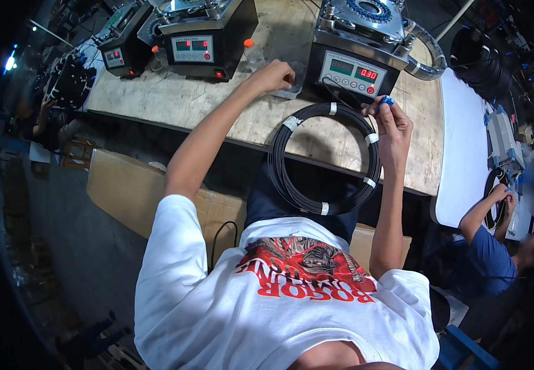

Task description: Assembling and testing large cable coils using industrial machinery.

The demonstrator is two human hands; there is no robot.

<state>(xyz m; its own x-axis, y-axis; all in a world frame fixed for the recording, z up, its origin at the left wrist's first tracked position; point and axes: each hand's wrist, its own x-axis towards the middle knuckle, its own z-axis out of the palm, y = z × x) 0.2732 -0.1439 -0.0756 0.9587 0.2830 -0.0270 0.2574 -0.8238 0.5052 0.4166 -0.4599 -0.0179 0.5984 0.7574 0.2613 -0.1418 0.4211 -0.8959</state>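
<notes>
My right hand (395,128) pinches a small blue connector (386,100) between thumb and fingers, in front of the machine's display panel. A thin black cable end runs from the coil toward these fingers. My left hand (272,78) is curled, its fingertips bent down over a clear plastic container (289,91) on the bench; whatever they grip is hidden. Between my arms the coil of black cable (282,176), bound with several white tape bands, rests partly on the bench edge and hangs over my lap.
The wooden bench (174,108) carries a machine (354,71) with a lit panel, and two similar machines (202,46) stand to the left. An orange-capped bottle (253,54) is beyond my left hand. A co-worker in blue (486,262) handles cable at the white table (461,154) on the right.
</notes>
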